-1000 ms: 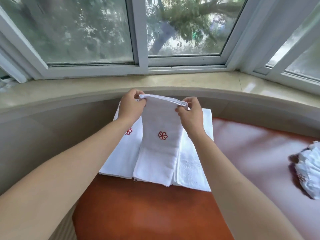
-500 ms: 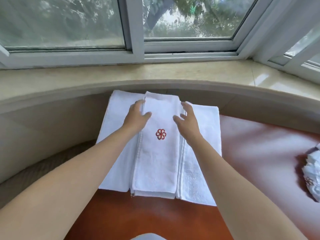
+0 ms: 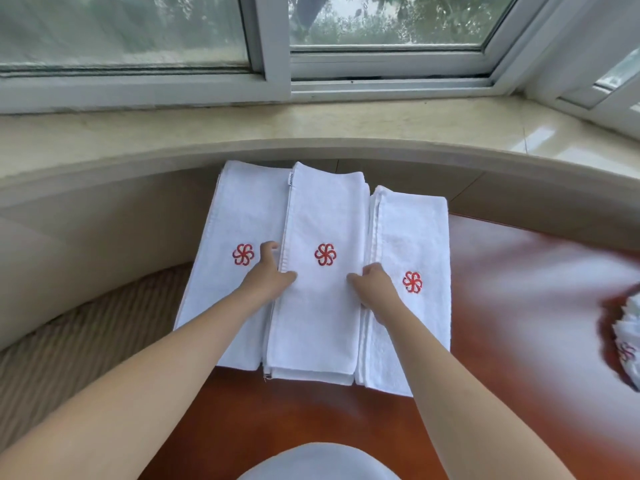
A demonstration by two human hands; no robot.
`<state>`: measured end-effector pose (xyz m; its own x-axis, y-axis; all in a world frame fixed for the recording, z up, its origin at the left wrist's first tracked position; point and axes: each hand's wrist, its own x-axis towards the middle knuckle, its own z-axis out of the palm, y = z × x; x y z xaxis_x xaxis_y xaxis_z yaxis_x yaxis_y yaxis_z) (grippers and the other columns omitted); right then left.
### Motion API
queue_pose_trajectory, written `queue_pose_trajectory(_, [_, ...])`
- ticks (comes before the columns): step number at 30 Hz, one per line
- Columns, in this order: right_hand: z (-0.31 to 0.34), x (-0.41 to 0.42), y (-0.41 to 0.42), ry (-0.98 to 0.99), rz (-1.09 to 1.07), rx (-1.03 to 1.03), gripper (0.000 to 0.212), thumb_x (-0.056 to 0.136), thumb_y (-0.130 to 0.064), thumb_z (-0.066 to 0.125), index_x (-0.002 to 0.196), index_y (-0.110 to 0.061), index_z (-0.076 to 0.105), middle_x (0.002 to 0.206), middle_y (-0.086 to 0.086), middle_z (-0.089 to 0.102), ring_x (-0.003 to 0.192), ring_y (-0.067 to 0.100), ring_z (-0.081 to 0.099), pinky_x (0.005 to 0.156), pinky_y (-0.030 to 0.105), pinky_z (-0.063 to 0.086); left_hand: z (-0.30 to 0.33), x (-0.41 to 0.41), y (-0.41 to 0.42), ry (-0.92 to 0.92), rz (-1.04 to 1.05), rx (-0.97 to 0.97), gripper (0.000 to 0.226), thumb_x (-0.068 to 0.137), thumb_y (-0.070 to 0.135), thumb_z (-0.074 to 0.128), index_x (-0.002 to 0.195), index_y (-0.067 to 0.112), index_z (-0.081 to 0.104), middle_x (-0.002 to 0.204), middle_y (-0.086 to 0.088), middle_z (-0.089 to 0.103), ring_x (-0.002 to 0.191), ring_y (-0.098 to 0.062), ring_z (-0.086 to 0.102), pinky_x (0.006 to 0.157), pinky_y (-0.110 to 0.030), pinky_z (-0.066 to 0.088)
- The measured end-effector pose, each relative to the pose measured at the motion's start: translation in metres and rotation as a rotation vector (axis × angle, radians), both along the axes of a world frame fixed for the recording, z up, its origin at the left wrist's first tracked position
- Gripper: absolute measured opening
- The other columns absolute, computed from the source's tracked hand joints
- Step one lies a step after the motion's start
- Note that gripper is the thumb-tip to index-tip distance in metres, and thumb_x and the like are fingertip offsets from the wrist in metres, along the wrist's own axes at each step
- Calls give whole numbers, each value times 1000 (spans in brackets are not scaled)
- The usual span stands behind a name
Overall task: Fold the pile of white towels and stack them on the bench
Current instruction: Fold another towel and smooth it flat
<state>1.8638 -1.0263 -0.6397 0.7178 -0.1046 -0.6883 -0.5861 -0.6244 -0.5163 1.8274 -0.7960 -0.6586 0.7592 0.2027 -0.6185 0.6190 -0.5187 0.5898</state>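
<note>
Fingers: my left hand (image 3: 268,278) and right hand (image 3: 372,284) grip the long edges of the middle folded white terry towel with a red pinwheel emblem (image 3: 320,306), thumbs on top, fingers tucked beneath.
Towel place: on the glossy red-brown bench (image 3: 311,417), between two like towels.
Long axis: runs 12 to 6 o'clock.
Nearer hand: neither; they flank it at 9 and 3.
Remaining pile: crumpled white towels (image 3: 628,344) far out at 3 o'clock, nearer my right hand.
</note>
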Motion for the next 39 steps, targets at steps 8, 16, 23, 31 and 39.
queue_pose_trajectory(8, [9,-54,-12,317,73,184,33,89,-15,61,121,-11,56,114,11,69,99,30,72,83,45,64,11,-40,-4,237,-37,-51,57,86,39,73,132,16,48,125,-4,58,109,-24,61,87,-39,58])
queue_pose_trajectory(16, [14,-108,-20,230,45,173,28,88,-8,49,115,-10,57,113,14,68,89,36,74,78,50,64,8,-100,-11,182,-96,44,26,93,31,64,110,17,51,103,-2,62,88,-18,60,75,-38,54])
queue_pose_trajectory(23, [13,-143,-17,-142,308,-241,44,89,-14,57,130,-16,41,100,3,55,86,29,61,65,35,47,19,-137,-14,38,-257,319,48,96,27,58,138,24,34,128,-5,42,107,-26,54,76,-36,49])
queue_pose_trajectory(31, [-1,-218,-11,-421,906,-487,64,90,-15,54,151,-20,36,158,4,31,149,28,27,121,40,24,-6,-198,-37,-160,-815,545,74,102,31,52,163,25,11,172,-2,-5,158,-25,-5,128,-42,5])
queue_pose_trajectory(39, [2,-261,-21,-346,953,-560,74,97,-26,55,161,-16,20,169,6,16,156,27,13,128,41,4,-5,-246,-47,-174,-805,574,72,102,32,48,163,21,11,172,-6,-2,158,-27,-5,128,-42,0])
